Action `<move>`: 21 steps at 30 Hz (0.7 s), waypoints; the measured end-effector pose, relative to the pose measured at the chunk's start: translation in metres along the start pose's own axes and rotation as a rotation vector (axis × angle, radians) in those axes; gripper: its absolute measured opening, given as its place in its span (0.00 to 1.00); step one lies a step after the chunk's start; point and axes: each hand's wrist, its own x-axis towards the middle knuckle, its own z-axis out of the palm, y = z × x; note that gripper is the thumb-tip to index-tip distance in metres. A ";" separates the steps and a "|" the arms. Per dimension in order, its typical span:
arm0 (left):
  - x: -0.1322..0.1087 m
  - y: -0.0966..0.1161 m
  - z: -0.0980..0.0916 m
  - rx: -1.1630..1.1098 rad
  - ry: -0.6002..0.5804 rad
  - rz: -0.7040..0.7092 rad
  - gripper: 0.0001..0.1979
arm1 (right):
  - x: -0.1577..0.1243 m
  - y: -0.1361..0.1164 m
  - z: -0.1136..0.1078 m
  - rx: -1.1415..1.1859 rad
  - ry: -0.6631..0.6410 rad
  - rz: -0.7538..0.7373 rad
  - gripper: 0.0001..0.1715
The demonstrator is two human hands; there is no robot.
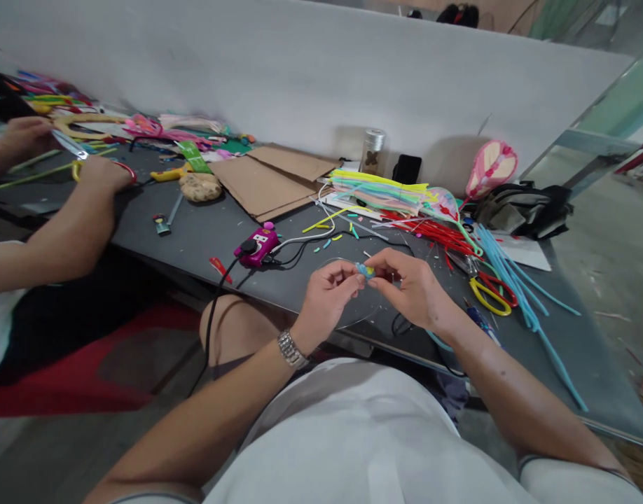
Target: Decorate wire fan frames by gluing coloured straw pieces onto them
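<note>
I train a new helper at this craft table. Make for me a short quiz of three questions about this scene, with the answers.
1. True or false: the metal wristwatch is on the person's left wrist.
2. What do the left hand and right hand hold between them: A) the small blue-and-yellow piece, or B) yellow-handled scissors?
3. Fill the gap: the co-worker's lower hand grips a pair of ____.

Key: 1. True. 2. A. 3. scissors.
</note>
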 end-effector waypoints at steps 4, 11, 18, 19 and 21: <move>0.000 0.000 0.001 -0.019 0.014 0.002 0.12 | 0.001 0.000 0.001 0.007 0.009 0.011 0.11; -0.001 0.000 0.001 0.011 0.016 0.015 0.13 | 0.002 -0.001 0.009 0.103 0.102 0.085 0.12; -0.001 -0.004 0.001 -0.033 0.025 -0.007 0.12 | 0.001 -0.004 0.016 0.065 0.205 0.054 0.13; -0.001 -0.004 0.001 -0.045 0.033 -0.012 0.12 | 0.001 -0.004 0.016 0.060 0.215 0.047 0.13; -0.001 -0.004 0.002 -0.060 0.041 -0.020 0.12 | 0.001 -0.004 0.017 0.055 0.226 0.040 0.13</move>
